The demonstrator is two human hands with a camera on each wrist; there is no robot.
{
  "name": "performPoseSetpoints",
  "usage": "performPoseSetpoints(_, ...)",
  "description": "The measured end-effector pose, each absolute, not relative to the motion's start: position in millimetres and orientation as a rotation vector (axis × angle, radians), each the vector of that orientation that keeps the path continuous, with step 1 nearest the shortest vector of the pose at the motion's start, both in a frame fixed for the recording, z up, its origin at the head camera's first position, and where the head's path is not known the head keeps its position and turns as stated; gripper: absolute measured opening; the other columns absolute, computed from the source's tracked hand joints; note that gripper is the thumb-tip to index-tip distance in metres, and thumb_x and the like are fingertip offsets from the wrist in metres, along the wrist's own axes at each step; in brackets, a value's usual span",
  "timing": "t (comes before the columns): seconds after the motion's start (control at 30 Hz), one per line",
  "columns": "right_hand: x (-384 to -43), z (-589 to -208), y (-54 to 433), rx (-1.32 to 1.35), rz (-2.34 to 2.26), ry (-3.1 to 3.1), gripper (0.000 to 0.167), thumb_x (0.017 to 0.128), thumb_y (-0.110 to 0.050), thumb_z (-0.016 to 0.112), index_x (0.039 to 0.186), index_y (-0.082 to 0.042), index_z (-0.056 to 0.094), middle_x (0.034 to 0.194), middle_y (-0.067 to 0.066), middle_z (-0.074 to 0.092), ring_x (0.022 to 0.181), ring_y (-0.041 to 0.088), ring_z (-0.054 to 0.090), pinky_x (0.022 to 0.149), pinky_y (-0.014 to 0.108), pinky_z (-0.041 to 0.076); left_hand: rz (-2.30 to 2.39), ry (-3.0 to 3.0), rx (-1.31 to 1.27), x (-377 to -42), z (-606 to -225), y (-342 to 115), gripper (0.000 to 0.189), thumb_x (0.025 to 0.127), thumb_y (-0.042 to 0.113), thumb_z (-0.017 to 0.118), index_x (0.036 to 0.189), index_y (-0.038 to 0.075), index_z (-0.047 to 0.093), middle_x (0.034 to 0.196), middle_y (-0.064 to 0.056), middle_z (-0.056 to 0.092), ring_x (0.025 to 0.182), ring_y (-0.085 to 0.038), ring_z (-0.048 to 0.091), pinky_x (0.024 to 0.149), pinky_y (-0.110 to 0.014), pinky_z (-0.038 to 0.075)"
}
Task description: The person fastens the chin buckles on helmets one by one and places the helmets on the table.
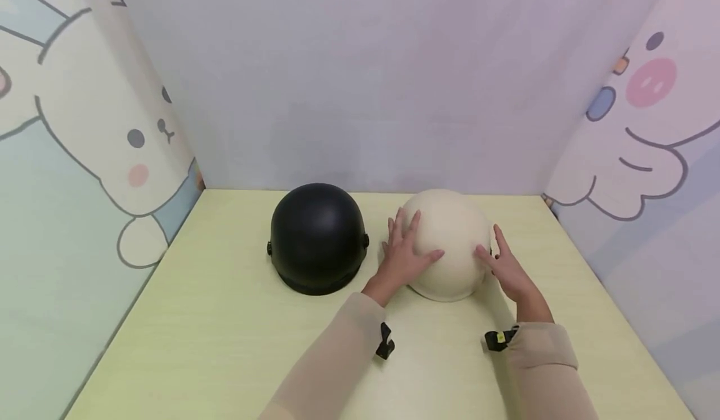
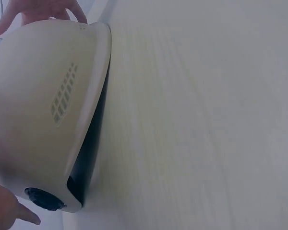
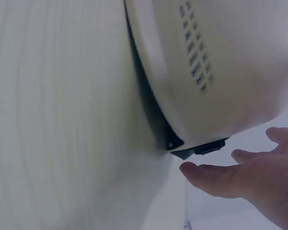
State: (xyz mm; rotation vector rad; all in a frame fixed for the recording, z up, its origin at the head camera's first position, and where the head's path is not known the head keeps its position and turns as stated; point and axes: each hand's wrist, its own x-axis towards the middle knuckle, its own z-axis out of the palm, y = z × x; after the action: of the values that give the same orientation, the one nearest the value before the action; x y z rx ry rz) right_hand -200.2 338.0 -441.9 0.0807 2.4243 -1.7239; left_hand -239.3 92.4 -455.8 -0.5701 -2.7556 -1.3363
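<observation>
A cream helmet [image 1: 452, 239] stands dome up on the table, with vent slots in its front and a dark knob [image 2: 44, 199] on its side. My left hand [image 1: 402, 254] is spread against the helmet's left side, its thumb extended across the front of the dome. At the right side is my right hand [image 1: 509, 269], fingers extended and thumb out toward the shell. In the right wrist view, the fingers of that hand [image 3: 252, 175] show apart from the shell, close to the side knob [image 3: 211, 146]. A dark strip of lining shows under the helmet's rim.
To the left of the cream helmet sits a black helmet [image 1: 317, 239] with a round knob at each side. Both stand on a pale yellow table [image 1: 225, 345]. A plain light curtain [image 1: 360, 82] backs the table, and cartoon-printed panels [image 1: 107, 126] flank it.
</observation>
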Motion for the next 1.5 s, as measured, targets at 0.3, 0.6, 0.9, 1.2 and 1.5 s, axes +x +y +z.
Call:
performPoseSetpoints(0.3, -180, -413, 311, 0.156, -1.568, 2.804, 0.092, 0.096, -0.043, 0.058, 0.157, -0.017, -0.006, 0.159, 0.019, -0.010, 0.142, 0.047, -0.005, 0.103, 0.071, 0.009, -1.542, -2.691, -0.648, -201, -444, 54, 0.079, 0.095, 0.054, 0.054, 0.158, 0.030, 0.012, 0.161, 0.009, -0.010, 0.144, -0.034, 0.015, 0.100, -0.058, 0.035)
performPoseSetpoints(0.6, -174, -396, 259, -0.018, -1.904, 2.799, 0.079, 0.099, -0.024, 0.060, 0.158, -0.015, 0.009, 0.160, 0.012, 0.012, 0.141, 0.041, 0.019, 0.108, 0.057, 0.022, -1.192, -2.546, -0.642, -198, -439, 1, 0.070, 0.095, 0.040, 0.063, 0.154, 0.021, 0.031, 0.161, -0.012, 0.006, 0.146, -0.035, 0.001, 0.105, -0.064, 0.022)
performPoseSetpoints(0.9, -183, -408, 209, -0.244, -2.024, 2.658, 0.073, 0.098, -0.014, 0.060, 0.156, -0.009, 0.016, 0.157, 0.015, 0.022, 0.137, 0.037, 0.030, 0.106, 0.053, 0.029, -0.875, -2.436, -0.558, -205, -445, -50, 0.069, 0.091, 0.034, 0.067, 0.151, 0.017, 0.037, 0.156, -0.022, 0.018, 0.141, -0.048, 0.011, 0.105, -0.066, 0.017)
performPoseSetpoints(1.2, -195, -432, 155, -0.230, -2.043, 2.499, 0.077, 0.096, -0.027, 0.065, 0.156, -0.012, 0.019, 0.157, 0.013, 0.022, 0.133, 0.036, 0.036, 0.102, 0.052, 0.036, -0.768, -2.444, -0.432, -214, -441, -78, 0.070, 0.090, 0.038, 0.068, 0.150, 0.017, 0.039, 0.158, -0.020, 0.015, 0.141, -0.049, 0.009, 0.107, -0.067, 0.009)
performPoseSetpoints(1.5, -205, -453, 124, -0.237, -2.049, 2.491, 0.076, 0.092, -0.028, 0.070, 0.154, -0.017, 0.028, 0.154, 0.014, 0.025, 0.134, 0.040, 0.033, 0.098, 0.053, 0.040, -0.777, -2.511, -0.340, -215, -444, -90, 0.073, 0.090, 0.044, 0.065, 0.152, 0.019, 0.036, 0.159, -0.018, 0.013, 0.143, -0.047, 0.004, 0.104, -0.070, 0.007)
